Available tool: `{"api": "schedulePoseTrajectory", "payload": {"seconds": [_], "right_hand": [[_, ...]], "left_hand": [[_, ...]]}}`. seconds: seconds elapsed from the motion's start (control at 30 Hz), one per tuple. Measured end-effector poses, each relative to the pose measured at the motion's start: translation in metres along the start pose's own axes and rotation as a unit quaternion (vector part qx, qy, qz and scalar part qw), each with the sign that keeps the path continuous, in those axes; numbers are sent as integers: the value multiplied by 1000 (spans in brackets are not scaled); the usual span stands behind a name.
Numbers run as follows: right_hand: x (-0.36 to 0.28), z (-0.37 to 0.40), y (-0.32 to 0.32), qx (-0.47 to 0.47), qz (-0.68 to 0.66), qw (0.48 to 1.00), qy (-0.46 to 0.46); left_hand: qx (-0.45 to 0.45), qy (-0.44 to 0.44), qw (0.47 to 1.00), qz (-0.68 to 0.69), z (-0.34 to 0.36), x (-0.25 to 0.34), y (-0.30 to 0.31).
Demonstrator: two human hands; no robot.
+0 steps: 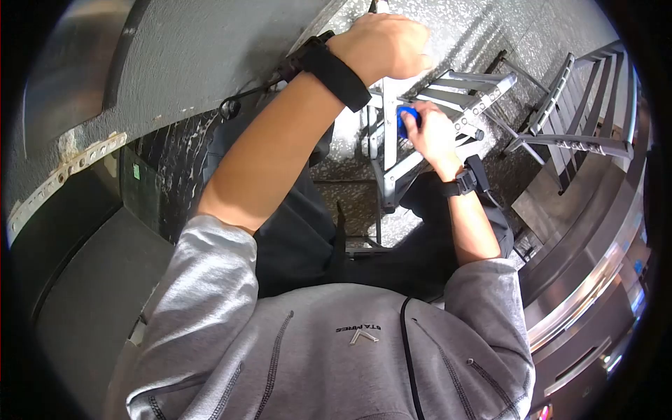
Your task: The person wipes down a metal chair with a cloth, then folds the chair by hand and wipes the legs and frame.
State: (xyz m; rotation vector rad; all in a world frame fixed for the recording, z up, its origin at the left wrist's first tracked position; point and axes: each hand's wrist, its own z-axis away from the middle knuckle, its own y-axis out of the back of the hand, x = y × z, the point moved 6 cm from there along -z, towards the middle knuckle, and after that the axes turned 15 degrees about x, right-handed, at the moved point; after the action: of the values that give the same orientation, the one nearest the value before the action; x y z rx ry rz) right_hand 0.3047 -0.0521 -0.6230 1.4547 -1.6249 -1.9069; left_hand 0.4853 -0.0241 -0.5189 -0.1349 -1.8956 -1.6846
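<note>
My left hand (388, 45) is closed in a fist above a metal frame (390, 133), its back towards me. The fingers curl under, so what they hold is hidden; a narrow bar end shows just beyond the hand. My right hand (435, 138) is lower and to the right, its fingers closed on a small blue object (406, 122). That blue object is against or very close to the frame's upright. Grey slats (448, 96) and rails with round holes belong to the metal piece beside the right hand.
A second slatted metal piece (581, 105) stands on the right. On the left is a grey textured panel (203, 56) with a perforated metal strip (66, 178) along its edge. Speckled flooring (350, 147) shows beneath. A curved stainless steel front (581, 280) borders the right side.
</note>
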Motion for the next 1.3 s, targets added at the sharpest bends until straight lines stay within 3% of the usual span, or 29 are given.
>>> {"api": "schedulePoseTrajectory", "payload": {"seconds": [0.1,0.17,0.37,0.6,0.77,0.83,1.0,1.07,1.13,1.23,1.3], "right_hand": [[-3,-10,13,20,-25,999,-36],[2,-7,2,-7,-31,999,9],[0,-4,-11,0,46,999,-5],[16,-18,10,-85,169,976,-108],[8,-9,2,-58,62,996,-24],[1,2,-13,27,48,998,26],[-3,-9,-2,-104,90,986,-97],[14,-11,2,-98,111,984,-94],[22,-13,9,-71,157,982,-82],[12,-13,11,1,180,983,26],[10,-8,-9,21,95,995,3]], "left_hand": [[1,5,1000,3,0,2,4],[-3,6,1000,-5,0,2,1],[-24,10,1000,7,1,9,-1],[2,-24,1000,12,2,1,-12],[27,-20,999,6,-1,5,-9],[26,-29,999,11,0,12,-11],[-28,-72,997,13,7,30,-38],[-57,-73,996,14,7,30,-42],[-28,-62,998,8,6,25,-37],[-23,-49,999,-2,6,23,-31],[-31,-47,998,-1,6,25,-31]]}}
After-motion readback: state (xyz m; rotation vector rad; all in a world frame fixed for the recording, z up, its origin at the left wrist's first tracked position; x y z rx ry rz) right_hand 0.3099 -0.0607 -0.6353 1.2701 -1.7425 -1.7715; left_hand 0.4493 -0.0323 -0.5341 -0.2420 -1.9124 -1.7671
